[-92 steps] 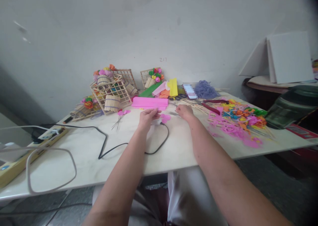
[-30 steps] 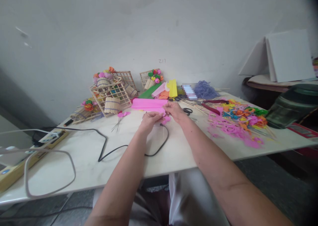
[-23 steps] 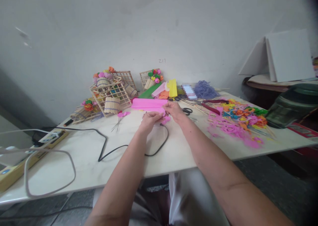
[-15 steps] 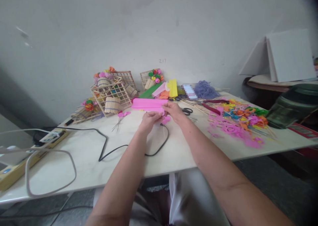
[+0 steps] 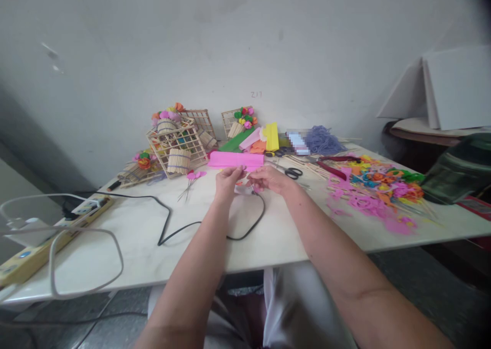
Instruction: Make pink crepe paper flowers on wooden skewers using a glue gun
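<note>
My left hand [image 5: 229, 181] is closed in a pinch over the middle of the table, its fingertips close to those of my right hand. Whatever lies in that pinch is too small to name. My right hand [image 5: 271, 179] is also closed, fingers bent together, with something thin and unclear at the tips. Just behind both hands lies a folded sheet of bright pink crepe paper [image 5: 235, 160]. Thin-stemmed pink paper petals [image 5: 195, 176] rest to the left. Black-handled scissors [image 5: 293, 173] lie right of my right hand.
Stick baskets [image 5: 178, 147] with paper flowers stand at the back left. Coloured paper [image 5: 271, 136] and purple yarn [image 5: 324, 139] lie behind. Red-handled pliers [image 5: 333, 170] and paper scraps [image 5: 358, 198] are on the right. A black cable [image 5: 166, 221] and power strip [image 5: 57, 247] occupy the left.
Both hands were pinching at the pink paper; now they are nearer me and off the sheet, which lies behind them. The view has swung slightly left.
</note>
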A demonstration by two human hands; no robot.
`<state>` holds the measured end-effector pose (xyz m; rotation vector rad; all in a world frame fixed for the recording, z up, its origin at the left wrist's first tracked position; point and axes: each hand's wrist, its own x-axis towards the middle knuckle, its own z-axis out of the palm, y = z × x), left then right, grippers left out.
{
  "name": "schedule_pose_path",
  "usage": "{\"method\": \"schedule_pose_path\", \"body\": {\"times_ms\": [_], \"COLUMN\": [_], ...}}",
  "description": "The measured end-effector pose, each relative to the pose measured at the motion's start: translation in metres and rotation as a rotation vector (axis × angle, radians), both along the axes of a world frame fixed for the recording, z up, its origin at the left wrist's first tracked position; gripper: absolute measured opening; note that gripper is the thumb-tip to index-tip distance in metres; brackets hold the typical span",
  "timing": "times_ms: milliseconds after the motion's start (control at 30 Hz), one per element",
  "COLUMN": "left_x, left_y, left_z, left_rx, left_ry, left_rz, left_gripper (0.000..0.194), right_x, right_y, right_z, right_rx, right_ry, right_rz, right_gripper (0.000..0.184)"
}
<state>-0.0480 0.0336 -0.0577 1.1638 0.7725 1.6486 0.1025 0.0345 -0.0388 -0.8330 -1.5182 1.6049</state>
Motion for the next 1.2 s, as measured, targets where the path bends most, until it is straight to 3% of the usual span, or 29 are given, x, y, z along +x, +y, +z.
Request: {"method": "schedule_pose_path", "body": {"times_ms": [133,400,733,1200], "left_x": [0.000,-0.003,-0.008,-0.006], "left_y": [0.000,-0.002,-0.001,-0.004], "left_z": [0.000,0.006,0.008,0.008], "left_rx": [0.012,-0.013,-0.051,-0.097], "left_ry": [0.004,-0.099,-0.203,-0.166], "left_rz": [0.004,-0.033,-0.089,-0.110], "left_gripper": [0.025,0.024,0.018,0.024], "right_x": [-0.004,0.000,0.005,0.003], "right_y": [0.002,0.005,-0.002,-0.004], "right_z": [-0.005,-0.004,0.003,0.005], "right_rx": [0.048,0.131,0.185,0.201], "right_ry": [-0.005,-0.075,-0.208,-0.269], "right_rz": [0.044,-0.134,0.002,-0.024], "right_gripper": [0.016,0.018,0.020,0.020]}}
